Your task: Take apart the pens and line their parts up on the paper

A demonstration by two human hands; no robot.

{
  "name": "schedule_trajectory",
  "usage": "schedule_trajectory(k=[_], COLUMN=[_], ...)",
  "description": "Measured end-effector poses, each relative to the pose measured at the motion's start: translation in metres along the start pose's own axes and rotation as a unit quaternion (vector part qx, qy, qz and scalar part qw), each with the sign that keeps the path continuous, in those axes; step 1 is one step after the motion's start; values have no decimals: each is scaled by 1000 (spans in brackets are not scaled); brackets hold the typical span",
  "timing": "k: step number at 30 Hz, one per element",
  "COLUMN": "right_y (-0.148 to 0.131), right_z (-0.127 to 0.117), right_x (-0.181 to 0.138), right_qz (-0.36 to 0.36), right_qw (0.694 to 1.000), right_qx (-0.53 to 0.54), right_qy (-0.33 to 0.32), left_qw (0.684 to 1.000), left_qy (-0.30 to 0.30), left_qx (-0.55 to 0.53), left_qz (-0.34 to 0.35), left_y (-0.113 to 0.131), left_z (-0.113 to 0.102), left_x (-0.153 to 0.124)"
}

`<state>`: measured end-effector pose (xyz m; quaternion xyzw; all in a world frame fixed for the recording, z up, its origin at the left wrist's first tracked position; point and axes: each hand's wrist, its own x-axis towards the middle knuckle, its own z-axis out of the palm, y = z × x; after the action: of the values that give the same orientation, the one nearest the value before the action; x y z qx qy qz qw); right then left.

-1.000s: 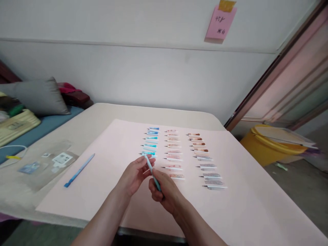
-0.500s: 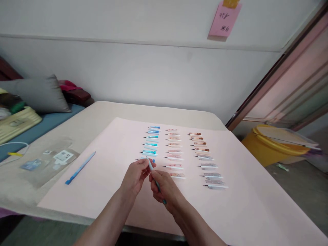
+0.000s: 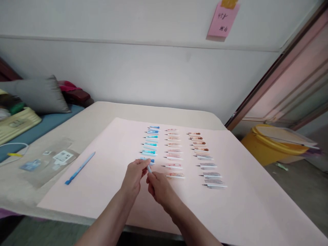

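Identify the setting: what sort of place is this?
Likely a home room used for small craft work: a grey pillow on bedding at left, and a pink sheet bearing rows of small decorated sticks.

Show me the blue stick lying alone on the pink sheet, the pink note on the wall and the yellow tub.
blue stick (image 3: 80, 168): head view, middle of its shaft.
pink note (image 3: 222, 22): head view, centre of the paper.
yellow tub (image 3: 266, 152): head view, its front wall.

One head-worn camera looks forward and down — close above the left hand (image 3: 134, 175) and right hand (image 3: 159, 186), along the pale pink paper sheet (image 3: 238, 208) to the white wall (image 3: 153, 75)
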<state>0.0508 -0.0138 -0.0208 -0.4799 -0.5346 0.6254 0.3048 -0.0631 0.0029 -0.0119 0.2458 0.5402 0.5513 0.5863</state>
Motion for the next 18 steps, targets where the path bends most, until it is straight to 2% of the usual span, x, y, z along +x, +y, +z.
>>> schedule_trajectory(k=[1,3,5,7,11,13,18], right_y=[-2,-7,-12,-14,-12,-9,-8], right_z=[-3,-9,-15,-17,-12,-11,-20], right_x=[0,-1,-2,-3,-3,-1,1], right_qz=[33,79,92,90,78,85,133], right_qw=[995,966,940,931,937,934,895], right_qx=[84,226,302,325,314,319,387], right_qy=[-41,-96,-126,-142,-136,-135,-176], left_qw=[999,993,986,986,997,997,984], left_qy=[-27,-92,-139,-151,-81,-71,-161], left_qx=[-17,-53,-69,-53,-16,-12,-61], left_qz=[-15,-45,-58,-50,-10,-6,-54], left_y=[1,6,11,13,10,8,12], left_z=[-1,-1,-1,0,2,2,2], left_x=[0,-1,-3,-4,-5,-5,-7])
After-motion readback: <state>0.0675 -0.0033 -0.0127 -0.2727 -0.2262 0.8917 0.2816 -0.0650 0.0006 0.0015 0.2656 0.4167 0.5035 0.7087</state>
